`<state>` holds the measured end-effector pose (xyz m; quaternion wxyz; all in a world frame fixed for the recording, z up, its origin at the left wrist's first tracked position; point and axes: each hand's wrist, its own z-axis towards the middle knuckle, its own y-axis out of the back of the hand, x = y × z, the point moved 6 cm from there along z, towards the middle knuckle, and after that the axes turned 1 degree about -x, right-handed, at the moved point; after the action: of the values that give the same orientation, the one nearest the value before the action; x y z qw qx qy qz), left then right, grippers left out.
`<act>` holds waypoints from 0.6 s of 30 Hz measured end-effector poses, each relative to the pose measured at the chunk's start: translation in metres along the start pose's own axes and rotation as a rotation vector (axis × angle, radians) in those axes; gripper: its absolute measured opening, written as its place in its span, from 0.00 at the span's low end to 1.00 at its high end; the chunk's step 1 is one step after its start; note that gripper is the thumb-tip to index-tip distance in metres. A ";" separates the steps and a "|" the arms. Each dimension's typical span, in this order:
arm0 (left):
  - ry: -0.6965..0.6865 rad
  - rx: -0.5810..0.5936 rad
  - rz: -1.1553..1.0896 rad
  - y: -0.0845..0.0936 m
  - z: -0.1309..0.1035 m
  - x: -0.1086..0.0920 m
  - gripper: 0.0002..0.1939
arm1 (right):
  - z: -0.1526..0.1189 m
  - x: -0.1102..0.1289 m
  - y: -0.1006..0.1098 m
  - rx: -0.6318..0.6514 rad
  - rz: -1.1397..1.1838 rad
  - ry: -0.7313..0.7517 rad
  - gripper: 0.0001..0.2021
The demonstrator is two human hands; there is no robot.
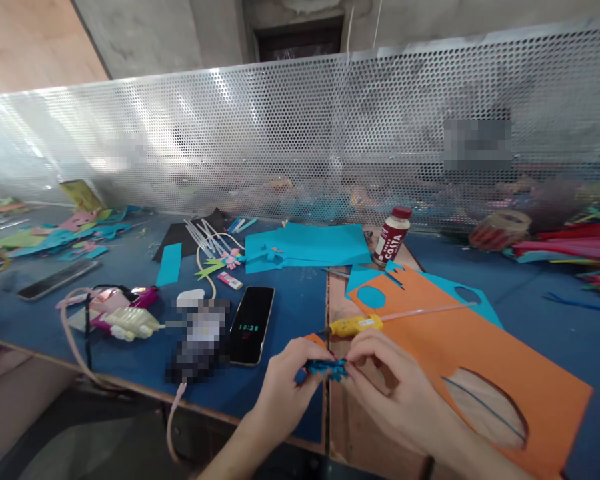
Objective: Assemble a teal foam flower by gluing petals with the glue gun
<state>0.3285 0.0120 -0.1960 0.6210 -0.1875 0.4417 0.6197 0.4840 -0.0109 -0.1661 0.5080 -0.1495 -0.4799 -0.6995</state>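
Both hands meet low in the middle of the view, over the table's front part. Between their fingertips is a small blue fringed paper piece (333,368). My left hand (290,373) pinches its left end, with a bit of orange paper (314,340) showing just above the fingers. My right hand (387,373) pinches the right end between thumb and fingers. Right behind the hands lies a yellow glue gun (356,325). A large orange sheet (545,393) with a cut-out hole spreads to the right, partly under the right forearm.
A phone (253,327) lies left of the hands. Blue sheets (320,244) and a red bottle (393,236) stand further back. Cables and a power strip are at the left, with a tape roll (500,230) and colourful stems (570,248) at the right. Perforated metal (280,133) borders the table.
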 end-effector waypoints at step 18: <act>0.466 0.092 -0.366 -0.019 0.022 0.004 0.08 | 0.032 -0.006 0.021 0.315 -0.061 -0.293 0.07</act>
<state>0.3526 0.0291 -0.1933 0.6122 -0.3730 0.5587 0.4170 0.4958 0.0185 -0.1431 0.4285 -0.1541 -0.6562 -0.6017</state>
